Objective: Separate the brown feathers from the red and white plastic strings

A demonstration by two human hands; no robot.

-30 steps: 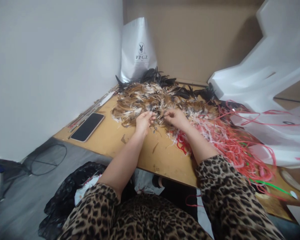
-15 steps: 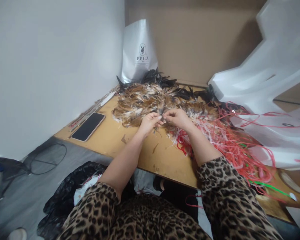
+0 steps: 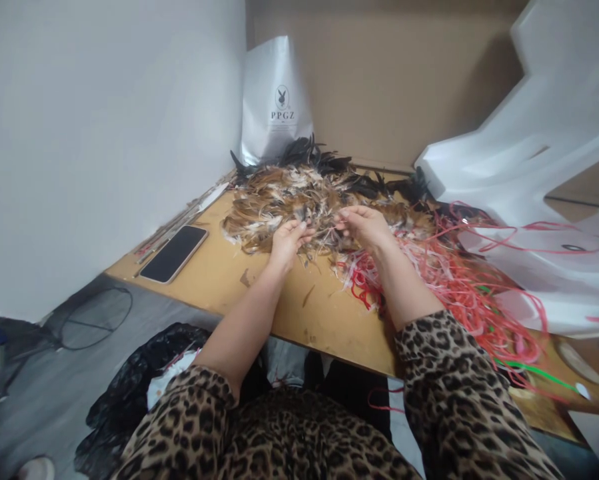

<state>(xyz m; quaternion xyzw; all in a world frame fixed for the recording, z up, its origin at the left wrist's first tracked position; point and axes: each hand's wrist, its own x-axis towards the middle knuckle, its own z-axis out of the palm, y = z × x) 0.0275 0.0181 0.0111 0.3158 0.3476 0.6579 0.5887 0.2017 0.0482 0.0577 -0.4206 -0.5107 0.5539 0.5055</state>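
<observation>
A heap of brown, white and black feathers point(image 3: 274, 193) is spread over the wooden table point(image 3: 259, 293). At its front edge my left hand point(image 3: 290, 245) is closed in a pinch, and a small dark feather tip appears to stick up from the fingertips. My right hand point(image 3: 364, 225) also pinches, a short way to the right, over the feathers. Whatever its fingertips hold is too small to make out. Under my right forearm lies a tangle of red and pink ribbon strips point(image 3: 454, 287).
A phone point(image 3: 174, 253) lies on the table at the left, near thin sticks along the wall. Behind the feathers stands a white printed bag point(image 3: 276, 100). White moulded sheets point(image 3: 499, 160) lean at the right. A black plastic bag point(image 3: 129, 387) sits below the table edge.
My hands, which were together at the fingertips, have drawn apart: the left slightly left, the right slightly right and up. The view has shifted a little.
</observation>
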